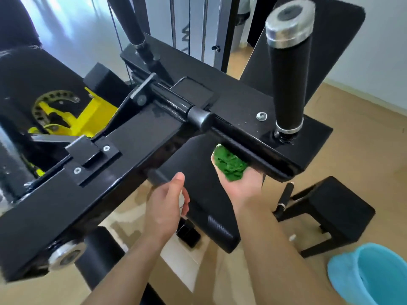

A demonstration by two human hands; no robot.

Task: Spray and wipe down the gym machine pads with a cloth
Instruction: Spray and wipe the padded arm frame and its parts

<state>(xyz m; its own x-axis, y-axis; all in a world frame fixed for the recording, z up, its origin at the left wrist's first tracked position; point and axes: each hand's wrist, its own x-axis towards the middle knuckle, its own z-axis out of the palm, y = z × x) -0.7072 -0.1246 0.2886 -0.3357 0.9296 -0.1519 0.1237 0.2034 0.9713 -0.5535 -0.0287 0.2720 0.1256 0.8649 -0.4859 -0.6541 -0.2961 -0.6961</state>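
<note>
A crumpled green cloth (230, 165) lies in my right hand (242, 188), pressed up against the underside edge of the black machine frame (242, 102). Below both hands lies a black seat pad (198, 172). My left hand (165, 205) is wrapped around a small white spray bottle (181, 200), mostly hidden by the fingers, held over the pad's left edge. A black foam-covered handle (288, 80) with a metal cap rises from the frame on the right.
A light blue bucket (372, 274) with a blue cloth over its rim stands on the wooden floor at lower right. A black footrest (337, 208) sits to the right of the pad. Yellow adjuster parts (88, 115) and a black roller pad (33, 69) are at left.
</note>
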